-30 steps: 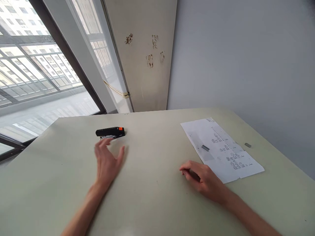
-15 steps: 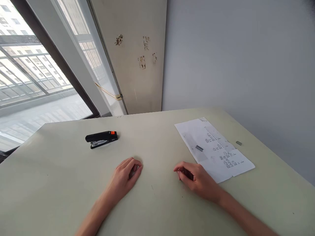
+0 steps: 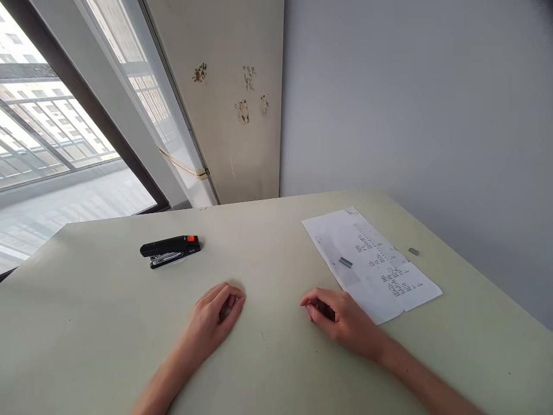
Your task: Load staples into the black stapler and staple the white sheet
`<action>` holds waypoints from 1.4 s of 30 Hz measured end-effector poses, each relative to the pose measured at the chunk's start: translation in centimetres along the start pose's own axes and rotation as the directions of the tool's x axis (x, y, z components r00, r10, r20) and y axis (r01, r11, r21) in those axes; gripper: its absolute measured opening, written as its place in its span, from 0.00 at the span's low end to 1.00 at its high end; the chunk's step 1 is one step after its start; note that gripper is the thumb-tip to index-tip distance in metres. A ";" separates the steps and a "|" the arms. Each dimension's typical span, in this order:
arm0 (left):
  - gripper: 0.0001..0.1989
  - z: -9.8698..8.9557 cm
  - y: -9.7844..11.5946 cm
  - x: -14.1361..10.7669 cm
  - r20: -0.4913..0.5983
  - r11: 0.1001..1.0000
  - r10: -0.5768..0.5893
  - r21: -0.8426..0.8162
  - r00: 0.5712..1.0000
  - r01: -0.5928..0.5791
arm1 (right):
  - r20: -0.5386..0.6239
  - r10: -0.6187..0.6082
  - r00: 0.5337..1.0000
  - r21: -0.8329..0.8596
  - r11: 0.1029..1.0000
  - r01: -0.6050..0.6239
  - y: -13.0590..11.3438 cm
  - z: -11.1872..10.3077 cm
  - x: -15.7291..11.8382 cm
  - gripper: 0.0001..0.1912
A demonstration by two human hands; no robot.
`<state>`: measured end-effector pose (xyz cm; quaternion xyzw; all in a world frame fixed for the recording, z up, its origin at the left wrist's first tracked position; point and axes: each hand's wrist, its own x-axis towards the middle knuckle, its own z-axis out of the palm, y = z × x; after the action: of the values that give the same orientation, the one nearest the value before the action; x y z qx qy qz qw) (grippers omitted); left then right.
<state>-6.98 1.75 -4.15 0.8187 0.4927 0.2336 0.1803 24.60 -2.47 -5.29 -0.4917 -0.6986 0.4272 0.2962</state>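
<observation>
Stapler: I have the black stapler (image 3: 168, 249) lying on the left part of the table (image 3: 268, 242), its orange patch (image 3: 190, 238) toward the right end, silver metal showing under the top.
Left hand: my left hand (image 3: 216, 311) rests nearer to me than the stapler and apart from it, curled loosely, thumb against forefinger, gripping nothing I can see.
Paper: the printed sheet (image 3: 365, 291) lies flat on the right side, set at a slant.
Right hand: my right hand (image 3: 339, 320) sits at the sheet's near left edge, likewise loosely curled with nothing visible in it.
Grey pieces: one small piece (image 3: 345, 262) lies on the sheet, perhaps a staple strip, though too small for me to be sure; another (image 3: 413, 252) lies on the table just beyond the sheet's right edge.
Backdrop: a stained panel (image 3: 224, 144) between window (image 3: 52, 127) and plain wall (image 3: 389, 104).
</observation>
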 end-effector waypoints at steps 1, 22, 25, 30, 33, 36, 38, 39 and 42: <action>0.13 0.0 -0.1 0.0 -0.003 1.000 0.004 0.001 1.000 -0.004 | 0.000 0.000 1.000 0.002 1.000 0.000 0.0 0.0 0.0 0.09; 0.14 0.1 0.0 0.0 -0.015 0.999 0.033 0.007 0.999 -0.033 | -0.009 -0.009 1.000 -0.006 1.000 0.009 -0.2 -0.1 -0.1 0.09; 0.14 0.1 0.0 0.0 -0.009 1.000 0.025 0.007 1.000 -0.025 | -0.014 -0.015 1.000 -0.013 1.000 0.015 -0.2 -0.1 0.0 0.09; 0.14 -0.1 0.1 0.1 -0.005 1.000 0.015 -0.003 1.000 -0.015 | -0.014 -0.018 1.000 -0.026 1.000 0.018 -0.4 -0.1 0.1 0.10; 0.14 -0.2 0.2 0.2 -0.009 1.000 0.021 -0.006 1.000 -0.021 | -0.015 -0.020 1.000 -0.033 0.999 0.020 -0.4 -0.1 0.1 0.10; 0.13 -0.3 0.3 0.1 0.000 1.000 0.027 -0.004 1.000 -0.027 | -0.012 -0.020 1.000 -0.033 0.999 0.020 -0.3 -0.2 0.1 0.10; 0.13 -0.3 0.4 0.1 0.003 1.000 0.030 -0.003 1.000 -0.030 | -0.008 -0.019 1.000 -0.031 0.999 0.019 -0.2 -0.2 0.1 0.10; 0.12 -0.3 0.4 0.1 0.005 1.000 0.031 -0.001 1.000 -0.031 | -0.007 -0.018 1.000 -0.029 0.999 0.018 -0.2 -0.2 0.1 0.09; 0.12 -0.3 0.5 0.0 0.007 1.000 0.027 0.003 1.000 -0.027 | -0.008 -0.015 1.000 -0.023 1.000 0.015 -0.2 -0.1 0.0 0.10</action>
<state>-6.83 1.59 -3.62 0.8263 0.4812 0.2327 0.1776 24.59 -2.46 -5.04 -0.4914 -0.7059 0.4151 0.2966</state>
